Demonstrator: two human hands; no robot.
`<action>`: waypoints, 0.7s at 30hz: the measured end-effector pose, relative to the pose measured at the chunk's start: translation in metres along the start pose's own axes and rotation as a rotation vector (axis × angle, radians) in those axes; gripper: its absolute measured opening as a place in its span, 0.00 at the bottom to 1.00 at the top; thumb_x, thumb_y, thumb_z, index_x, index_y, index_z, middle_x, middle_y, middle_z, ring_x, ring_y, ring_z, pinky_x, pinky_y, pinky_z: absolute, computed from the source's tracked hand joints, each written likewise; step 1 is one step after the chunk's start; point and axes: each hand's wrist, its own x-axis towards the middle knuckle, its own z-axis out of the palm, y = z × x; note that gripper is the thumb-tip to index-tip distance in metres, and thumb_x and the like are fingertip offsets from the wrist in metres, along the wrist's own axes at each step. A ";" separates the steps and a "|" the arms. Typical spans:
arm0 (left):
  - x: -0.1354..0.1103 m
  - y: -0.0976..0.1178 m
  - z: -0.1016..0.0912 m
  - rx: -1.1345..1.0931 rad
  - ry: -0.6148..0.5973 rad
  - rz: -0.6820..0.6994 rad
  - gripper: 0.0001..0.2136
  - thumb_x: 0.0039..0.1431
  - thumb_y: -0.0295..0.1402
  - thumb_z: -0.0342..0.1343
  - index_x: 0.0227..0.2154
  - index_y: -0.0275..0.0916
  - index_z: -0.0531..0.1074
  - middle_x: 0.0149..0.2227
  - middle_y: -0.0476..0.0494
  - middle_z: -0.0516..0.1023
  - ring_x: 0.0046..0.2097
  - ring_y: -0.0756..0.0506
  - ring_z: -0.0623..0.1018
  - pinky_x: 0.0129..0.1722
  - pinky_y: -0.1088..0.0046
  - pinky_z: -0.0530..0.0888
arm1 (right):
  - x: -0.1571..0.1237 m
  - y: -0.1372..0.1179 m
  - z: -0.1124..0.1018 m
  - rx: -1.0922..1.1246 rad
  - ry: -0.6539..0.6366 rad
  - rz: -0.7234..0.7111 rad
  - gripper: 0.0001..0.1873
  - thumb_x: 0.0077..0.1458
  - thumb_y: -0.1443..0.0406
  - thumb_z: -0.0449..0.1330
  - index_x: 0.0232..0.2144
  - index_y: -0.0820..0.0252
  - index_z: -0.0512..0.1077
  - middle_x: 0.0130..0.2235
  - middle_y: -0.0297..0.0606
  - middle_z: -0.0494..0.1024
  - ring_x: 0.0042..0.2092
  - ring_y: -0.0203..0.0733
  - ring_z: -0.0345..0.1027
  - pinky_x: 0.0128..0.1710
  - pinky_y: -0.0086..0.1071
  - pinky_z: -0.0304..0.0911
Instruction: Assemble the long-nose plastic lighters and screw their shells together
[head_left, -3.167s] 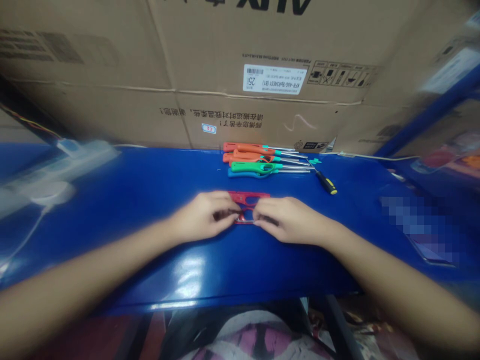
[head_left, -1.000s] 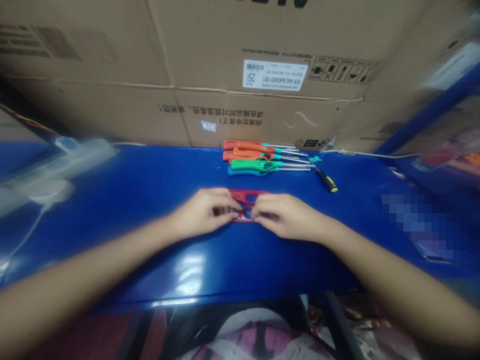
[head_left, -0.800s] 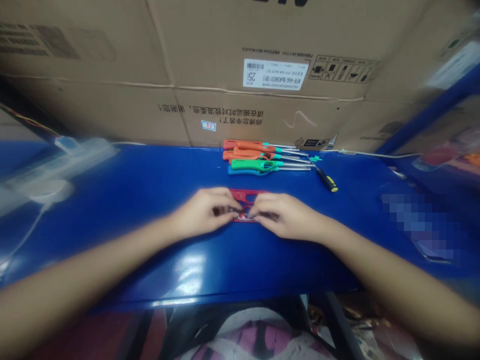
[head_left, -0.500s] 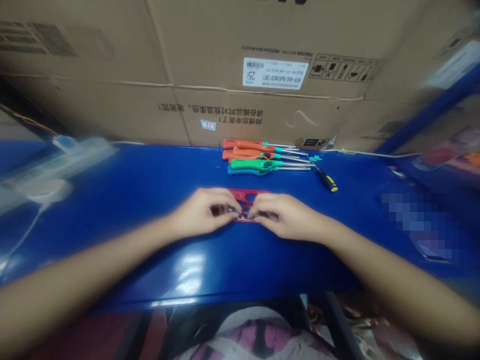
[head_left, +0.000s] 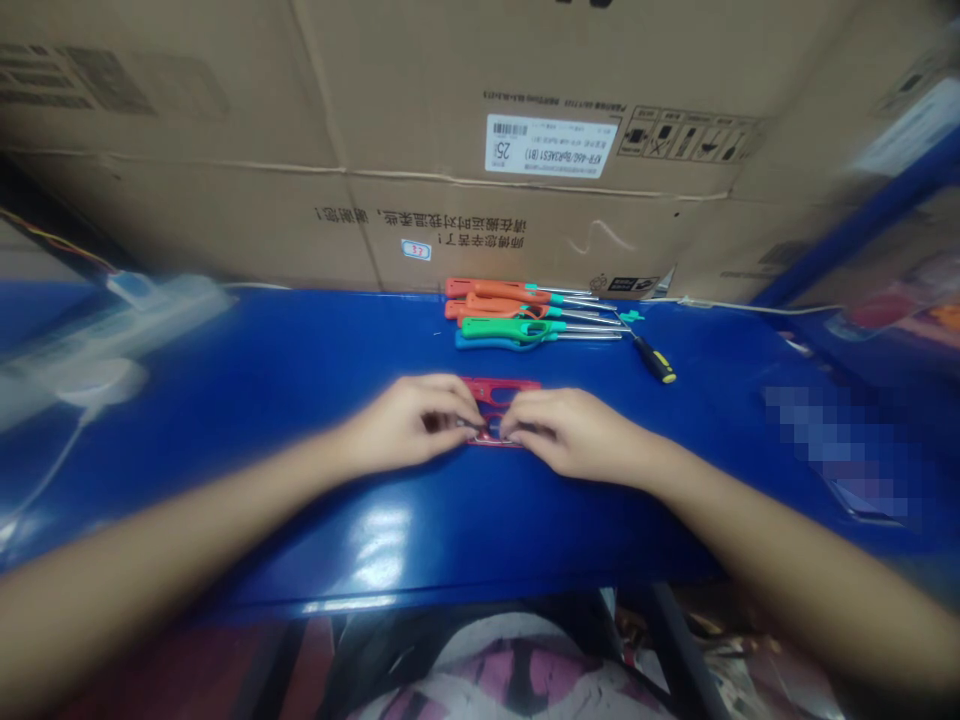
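Observation:
Two red plastic lighter casing halves, an upper half point(head_left: 480, 384) and a lower half point(head_left: 495, 441), lie on the blue table, partly covered by my fingers. My left hand point(head_left: 405, 425) is closed in a pinch at the left end of the lower half; a small dark part shows at its fingertips. My right hand point(head_left: 581, 432) is pinched at the right, over the same half, with something dark under its fingers. A thin metallic line runs along the lower half between the hands. What each hand holds is too small and hidden to name.
Several assembled long-nosed lighters point(head_left: 510, 329) in orange, green and blue lie behind my hands. A black-and-yellow screwdriver point(head_left: 655, 360) lies to their right. A large cardboard box point(head_left: 262, 220) stands along the back. A power strip point(head_left: 180, 305) and white charger point(head_left: 105, 382) sit left.
My right hand has shifted slightly to the right, widening the gap between my fingertips. The left hand has hardly moved, and the lighters and screwdriver stay put.

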 end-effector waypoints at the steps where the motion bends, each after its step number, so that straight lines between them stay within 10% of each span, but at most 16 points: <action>1: 0.000 0.000 0.000 -0.002 -0.001 0.004 0.07 0.61 0.28 0.60 0.40 0.39 0.82 0.41 0.41 0.81 0.41 0.46 0.81 0.39 0.74 0.77 | 0.000 0.000 0.000 -0.004 0.000 -0.001 0.08 0.62 0.72 0.58 0.39 0.59 0.76 0.41 0.37 0.81 0.40 0.40 0.73 0.40 0.32 0.63; 21: -0.002 0.001 0.004 0.215 0.111 0.077 0.08 0.64 0.29 0.58 0.42 0.39 0.82 0.39 0.42 0.84 0.41 0.46 0.82 0.43 0.70 0.78 | 0.000 -0.004 0.004 -0.196 0.061 0.049 0.07 0.63 0.66 0.57 0.41 0.57 0.74 0.41 0.36 0.80 0.37 0.38 0.71 0.31 0.30 0.54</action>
